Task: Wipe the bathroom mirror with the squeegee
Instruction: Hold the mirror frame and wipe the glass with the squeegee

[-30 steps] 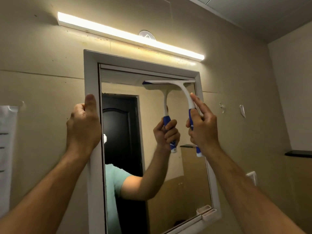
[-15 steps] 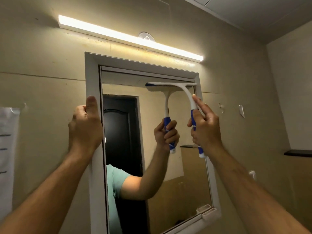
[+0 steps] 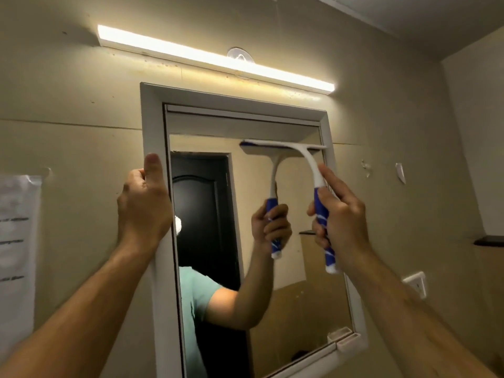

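1. While both forearms reach up from the bottom of the view, the right hand (image 3: 342,222) is seen wrapped round the blue-and-white handle of the squeegee (image 3: 308,165); fingers are curled about the grip, index finger laid straight along the white neck.
2. The left hand (image 3: 143,211) is held on the left side of the white mirror frame (image 3: 152,126); thumb is pointed up along the frame face, the other fingers are folded round its outer edge, so the frame is gripped.
3. The squeegee blade is set level against the glass of the mirror (image 3: 308,301), in the upper right part, just under the reflected ceiling band; its right end is touching or just beside the frame's right side, which cannot be told apart.
4. The handle is angled down and right from the blade toward the right hand.
5. Reflected in the glass: the same squeegee and gripping hand, a teal sleeve, a dark door.
6. A small white ledge (image 3: 345,341) is fixed at the frame's lower right corner.
7. On the wall left of the mirror, a sheet of paper (image 3: 16,249) is hung; text is blurred.
8. On the wall to the right, a white wall socket (image 3: 416,283) and a dark shelf (image 3: 489,240) are seen.
9. Above the frame, a lit light bar (image 3: 215,59) is mounted, with a clear suction hook (image 3: 240,54) behind it.
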A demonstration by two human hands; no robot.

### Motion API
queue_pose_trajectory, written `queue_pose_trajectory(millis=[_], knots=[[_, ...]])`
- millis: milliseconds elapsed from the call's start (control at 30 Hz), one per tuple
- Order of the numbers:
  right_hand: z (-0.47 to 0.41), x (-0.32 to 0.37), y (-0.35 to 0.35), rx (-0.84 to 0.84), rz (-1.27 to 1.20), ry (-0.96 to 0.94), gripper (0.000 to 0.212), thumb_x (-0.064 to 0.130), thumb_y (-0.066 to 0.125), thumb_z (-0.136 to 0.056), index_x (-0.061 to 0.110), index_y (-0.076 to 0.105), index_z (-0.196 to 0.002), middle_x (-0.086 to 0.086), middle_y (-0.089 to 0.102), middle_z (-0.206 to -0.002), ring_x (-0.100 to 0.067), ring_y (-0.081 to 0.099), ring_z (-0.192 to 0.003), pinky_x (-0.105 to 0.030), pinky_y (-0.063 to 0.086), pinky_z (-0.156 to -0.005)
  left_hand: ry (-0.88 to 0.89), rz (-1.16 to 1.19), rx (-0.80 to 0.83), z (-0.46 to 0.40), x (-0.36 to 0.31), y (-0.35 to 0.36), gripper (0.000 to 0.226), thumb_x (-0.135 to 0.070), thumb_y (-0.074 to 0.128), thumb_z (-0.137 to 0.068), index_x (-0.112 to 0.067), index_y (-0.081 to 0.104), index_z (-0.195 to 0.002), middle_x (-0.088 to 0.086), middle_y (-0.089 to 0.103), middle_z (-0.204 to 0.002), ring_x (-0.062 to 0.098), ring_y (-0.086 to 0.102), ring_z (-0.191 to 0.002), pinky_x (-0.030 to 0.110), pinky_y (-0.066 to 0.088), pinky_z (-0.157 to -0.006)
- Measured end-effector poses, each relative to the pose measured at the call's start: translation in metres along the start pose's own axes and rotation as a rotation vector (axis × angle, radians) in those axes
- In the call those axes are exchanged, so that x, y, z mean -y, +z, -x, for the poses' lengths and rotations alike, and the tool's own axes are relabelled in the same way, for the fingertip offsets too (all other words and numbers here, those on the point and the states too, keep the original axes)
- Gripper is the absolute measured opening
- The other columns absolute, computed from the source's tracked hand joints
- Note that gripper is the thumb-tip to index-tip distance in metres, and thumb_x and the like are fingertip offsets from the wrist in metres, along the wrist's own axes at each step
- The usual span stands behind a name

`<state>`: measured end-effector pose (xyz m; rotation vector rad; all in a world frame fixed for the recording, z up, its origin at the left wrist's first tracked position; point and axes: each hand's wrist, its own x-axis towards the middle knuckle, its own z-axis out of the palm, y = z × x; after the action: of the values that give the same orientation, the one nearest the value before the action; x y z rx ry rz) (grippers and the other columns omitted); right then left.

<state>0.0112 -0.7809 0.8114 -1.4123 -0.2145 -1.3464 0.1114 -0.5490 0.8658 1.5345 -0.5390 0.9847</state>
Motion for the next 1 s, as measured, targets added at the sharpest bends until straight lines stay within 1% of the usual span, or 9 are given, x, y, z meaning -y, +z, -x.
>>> queue_pose_trajectory(millis=[100, 267, 400, 467, 533, 633, 700, 867, 1000], knots=[[0.002, -0.005, 0.001, 0.015, -0.027, 0.026, 0.038, 0.024, 0.043, -0.102, 0.045, 0.053, -0.133, -0.011, 0.057, -0.077, -0.015, 0.041, -0.045, -0.024, 0.039, -0.037, 0.006, -0.013, 0.001, -0.002, 0.001, 0.001, 0.057, -0.059, 0.014, -0.096, -0.013, 0.046, -0.098, 0.001, 0.045, -0.072, 0.008, 0.041, -0.063, 0.024, 0.027, -0.052], [0.041, -0.034, -0.020, 0.060, -0.077, 0.094, 0.039, 0.024, 0.043, -0.101, 0.051, 0.058, -0.125, -0.010, 0.055, -0.071, -0.016, 0.039, -0.044, -0.023, 0.038, -0.036, 0.010, -0.013, -0.008, -0.001, 0.002, 0.001, 0.058, -0.058, 0.013, -0.096, -0.011, 0.046, -0.099, 0.002, 0.044, -0.071, 0.008, 0.039, -0.062, 0.028, 0.025, -0.052], [0.047, -0.031, -0.023, 0.059, -0.141, 0.128, 0.037, 0.028, 0.040, -0.101, 0.049, 0.061, -0.123, -0.011, 0.056, -0.071, -0.017, 0.039, -0.043, -0.022, 0.036, -0.035, 0.000, 0.006, -0.012, 0.001, 0.000, 0.000, 0.050, -0.056, 0.016, -0.098, -0.014, 0.043, -0.099, -0.003, 0.039, -0.071, 0.013, 0.037, -0.063, 0.032, 0.026, -0.068], [0.034, -0.023, -0.020, 0.051, -0.142, 0.119, 0.035, 0.032, 0.039, -0.101, 0.048, 0.060, -0.124, -0.010, 0.057, -0.072, -0.017, 0.039, -0.044, -0.022, 0.036, -0.036, 0.000, 0.006, -0.008, 0.002, -0.002, 0.000, 0.045, -0.055, 0.016, -0.098, -0.017, 0.040, -0.099, -0.005, 0.035, -0.070, 0.012, 0.034, -0.062, 0.033, 0.025, -0.071], [0.019, -0.015, -0.016, 0.061, -0.145, 0.114, 0.034, 0.032, 0.040, -0.102, 0.048, 0.060, -0.125, -0.011, 0.058, -0.076, -0.017, 0.040, -0.044, -0.022, 0.037, -0.037, -0.003, 0.003, -0.010, 0.002, -0.002, 0.000, 0.044, -0.054, 0.016, -0.098, -0.017, 0.039, -0.099, -0.005, 0.034, -0.069, 0.007, 0.031, -0.060, 0.033, 0.025, -0.068], [0.015, -0.015, -0.013, 0.080, -0.136, 0.122, 0.035, 0.030, 0.039, -0.103, 0.049, 0.059, -0.125, -0.011, 0.057, -0.075, -0.016, 0.040, -0.043, -0.021, 0.038, -0.038, -0.017, -0.006, -0.019, 0.002, -0.001, 0.000, 0.048, -0.055, 0.016, -0.098, -0.014, 0.041, -0.099, -0.004, 0.036, -0.070, 0.016, 0.036, -0.062, 0.030, 0.027, -0.057], [0.027, -0.025, -0.017, 0.088, -0.115, 0.132, 0.036, 0.030, 0.038, -0.103, 0.050, 0.058, -0.126, -0.011, 0.057, -0.072, -0.016, 0.039, -0.043, -0.022, 0.037, -0.037, -0.029, -0.002, -0.019, 0.001, 0.000, -0.001, 0.052, -0.056, 0.016, -0.098, -0.012, 0.043, -0.099, -0.002, 0.038, -0.070, 0.012, 0.037, -0.062, 0.026, 0.027, -0.052], [0.050, -0.038, -0.027, 0.092, -0.137, 0.153, 0.038, 0.028, 0.039, -0.101, 0.050, 0.062, -0.121, -0.010, 0.058, -0.067, -0.015, 0.040, -0.040, -0.022, 0.037, -0.035, -0.024, 0.034, 0.002, -0.001, 0.002, -0.002, 0.061, -0.059, 0.016, -0.096, -0.009, 0.049, -0.100, 0.003, 0.045, -0.069, 0.011, 0.043, -0.060, 0.023, 0.030, -0.051], [0.030, -0.022, -0.018, 0.077, -0.121, 0.092, 0.036, 0.030, 0.039, -0.102, 0.049, 0.061, -0.122, -0.010, 0.059, -0.070, -0.015, 0.039, -0.040, -0.022, 0.037, -0.034, -0.014, 0.035, 0.008, -0.001, 0.002, -0.002, 0.056, -0.057, 0.016, -0.097, -0.011, 0.048, -0.099, 0.004, 0.046, -0.070, 0.012, 0.044, -0.060, 0.023, 0.029, -0.051]])
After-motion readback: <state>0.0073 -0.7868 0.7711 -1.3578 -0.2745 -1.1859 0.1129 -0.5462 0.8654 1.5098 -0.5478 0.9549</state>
